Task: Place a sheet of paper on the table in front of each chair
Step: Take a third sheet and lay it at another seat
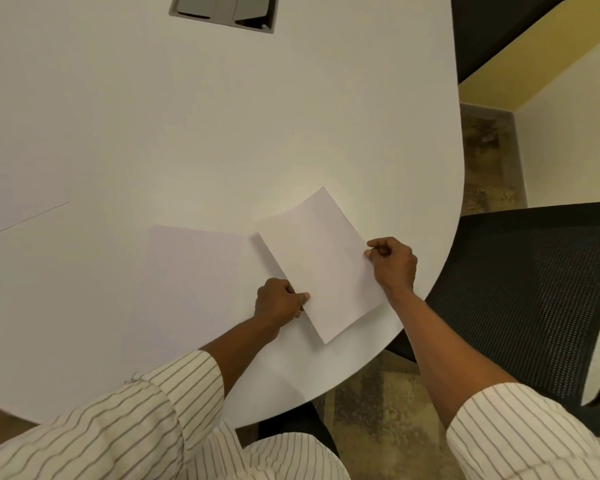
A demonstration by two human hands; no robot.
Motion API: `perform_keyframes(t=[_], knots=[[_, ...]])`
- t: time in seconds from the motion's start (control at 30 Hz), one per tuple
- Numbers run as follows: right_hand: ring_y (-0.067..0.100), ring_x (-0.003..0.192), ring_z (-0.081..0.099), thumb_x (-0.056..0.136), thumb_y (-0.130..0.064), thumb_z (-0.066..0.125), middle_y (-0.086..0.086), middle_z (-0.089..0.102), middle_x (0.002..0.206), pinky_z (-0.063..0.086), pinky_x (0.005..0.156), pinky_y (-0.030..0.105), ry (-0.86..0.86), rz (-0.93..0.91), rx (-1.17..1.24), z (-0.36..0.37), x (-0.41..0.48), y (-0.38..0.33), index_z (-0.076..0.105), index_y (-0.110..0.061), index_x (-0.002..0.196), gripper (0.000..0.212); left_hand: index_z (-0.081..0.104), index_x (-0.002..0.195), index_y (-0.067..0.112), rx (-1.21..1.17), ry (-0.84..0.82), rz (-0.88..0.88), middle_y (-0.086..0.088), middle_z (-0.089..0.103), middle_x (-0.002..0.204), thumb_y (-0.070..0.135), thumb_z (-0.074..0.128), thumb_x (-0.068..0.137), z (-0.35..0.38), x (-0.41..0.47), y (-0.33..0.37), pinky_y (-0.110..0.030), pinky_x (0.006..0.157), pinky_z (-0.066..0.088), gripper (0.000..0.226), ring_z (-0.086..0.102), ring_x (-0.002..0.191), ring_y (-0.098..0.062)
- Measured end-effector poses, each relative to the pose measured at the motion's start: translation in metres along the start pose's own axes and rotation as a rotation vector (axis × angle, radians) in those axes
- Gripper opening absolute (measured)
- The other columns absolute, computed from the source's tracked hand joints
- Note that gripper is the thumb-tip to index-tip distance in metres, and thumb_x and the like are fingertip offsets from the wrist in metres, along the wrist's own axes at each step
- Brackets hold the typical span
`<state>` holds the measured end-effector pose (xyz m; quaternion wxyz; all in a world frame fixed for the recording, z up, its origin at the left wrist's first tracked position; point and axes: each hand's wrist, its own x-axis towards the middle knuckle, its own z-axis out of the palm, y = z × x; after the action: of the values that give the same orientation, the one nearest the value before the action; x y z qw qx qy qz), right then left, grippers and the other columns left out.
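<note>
1. While both hands pinch it, the sheet of paper (321,268) hovers tilted over the table (187,133) edge, facing the mesh chair (534,289).
2. Left hand (279,301) fingers clamp the near-left edge; right hand (392,261) fingers clamp the right edge.
3. Another sheet (194,271) lies flat just beside.
4. Next, I'd say: lower, square up, release.

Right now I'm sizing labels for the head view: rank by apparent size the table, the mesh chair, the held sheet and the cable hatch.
1. table
2. mesh chair
3. held sheet, gripped by the left hand and right hand
4. cable hatch, though it is cut off by the frame's top edge and lies farther away, so its true size is unsure.
</note>
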<state>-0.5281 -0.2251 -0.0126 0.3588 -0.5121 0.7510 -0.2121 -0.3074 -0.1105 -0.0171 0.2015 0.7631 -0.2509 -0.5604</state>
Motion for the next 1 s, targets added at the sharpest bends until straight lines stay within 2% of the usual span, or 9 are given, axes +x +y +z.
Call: perform_keyframes(t=[0.1, 0.23, 0.33, 0.5, 0.6, 0.77, 0.87, 1.0], knots=[[0.017, 0.089, 0.072, 0.092, -0.008, 0.08, -0.009, 0.072, 0.084, 0.06, 0.087, 0.035, 0.02, 0.01, -0.033, -0.005, 0.021, -0.002, 0.08, -0.018, 0.105, 0.016, 0.066, 0.076, 0.008, -0.019, -0.017, -0.028, -0.012, 0.08, 0.077, 0.022, 0.087, 0.088, 0.017, 0.008, 0.01, -0.043, 0.079, 0.069, 0.028, 0.082, 0.079, -0.029], [0.02, 0.093, 0.074, 0.093, -0.01, 0.079, -0.002, 0.079, 0.094, 0.059, 0.085, 0.034, 0.019, -0.024, -0.11, -0.011, 0.05, -0.005, 0.08, -0.018, 0.105, 0.015, 0.07, 0.085, 0.004, -0.075, -0.078, -0.064, -0.014, 0.081, 0.084, 0.019, 0.077, 0.097, 0.035, 0.02, 0.022, -0.041, 0.08, 0.069, 0.02, 0.078, 0.072, -0.025], [0.021, 0.094, 0.073, 0.093, -0.009, 0.078, -0.001, 0.078, 0.095, 0.056, 0.084, 0.033, 0.014, -0.035, -0.152, -0.016, 0.069, -0.005, 0.079, -0.016, 0.107, 0.015, 0.072, 0.094, 0.001, -0.149, -0.116, -0.106, -0.02, 0.081, 0.092, 0.017, 0.067, 0.103, 0.045, 0.029, 0.033, -0.037, 0.071, 0.065, 0.019, 0.074, 0.07, -0.024], [0.022, 0.096, 0.073, 0.093, -0.009, 0.078, 0.002, 0.08, 0.1, 0.054, 0.083, 0.032, 0.004, -0.045, -0.184, -0.022, 0.096, 0.0, 0.079, -0.015, 0.107, 0.016, 0.071, 0.096, 0.002, -0.209, -0.181, -0.183, -0.023, 0.081, 0.099, 0.016, 0.069, 0.103, 0.056, 0.041, 0.046, -0.031, 0.061, 0.061, 0.016, 0.071, 0.065, -0.023], [0.019, 0.094, 0.071, 0.093, -0.01, 0.077, 0.002, 0.081, 0.102, 0.051, 0.081, 0.03, -0.01, -0.049, -0.212, -0.024, 0.112, 0.0, 0.079, -0.016, 0.108, 0.015, 0.072, 0.091, 0.004, -0.209, -0.142, -0.195, -0.019, 0.082, 0.089, 0.017, 0.07, 0.102, 0.066, 0.05, 0.052, -0.031, 0.059, 0.062, 0.018, 0.069, 0.061, -0.023], [0.017, 0.091, 0.069, 0.093, -0.011, 0.075, 0.0, 0.081, 0.101, 0.058, 0.085, 0.036, -0.047, -0.078, -0.27, -0.021, 0.136, 0.001, 0.08, -0.018, 0.106, 0.016, 0.071, 0.081, 0.006, -0.173, -0.097, -0.217, -0.014, 0.08, 0.079, 0.019, 0.072, 0.101, 0.077, 0.061, 0.062, -0.03, 0.055, 0.06, 0.024, 0.071, 0.056, -0.024], [0.016, 0.089, 0.067, 0.093, -0.012, 0.074, -0.002, 0.08, 0.099, 0.056, 0.082, 0.035, -0.057, -0.092, -0.297, -0.018, 0.146, 0.001, 0.08, -0.02, 0.105, 0.015, 0.074, 0.088, 0.004, -0.16, -0.094, -0.237, -0.013, 0.081, 0.08, 0.019, 0.072, 0.1, 0.082, 0.063, 0.069, -0.027, 0.046, 0.055, 0.02, 0.074, 0.055, -0.024], [0.017, 0.089, 0.068, 0.092, -0.013, 0.074, -0.009, 0.074, 0.09, 0.059, 0.084, 0.038, -0.068, -0.108, -0.316, -0.016, 0.157, 0.003, 0.079, -0.022, 0.104, 0.016, 0.075, 0.097, -0.001, -0.165, -0.077, -0.271, -0.013, 0.08, 0.076, 0.018, 0.072, 0.1, 0.091, 0.065, 0.076, -0.026, 0.044, 0.055, 0.02, 0.074, 0.051, -0.023]])
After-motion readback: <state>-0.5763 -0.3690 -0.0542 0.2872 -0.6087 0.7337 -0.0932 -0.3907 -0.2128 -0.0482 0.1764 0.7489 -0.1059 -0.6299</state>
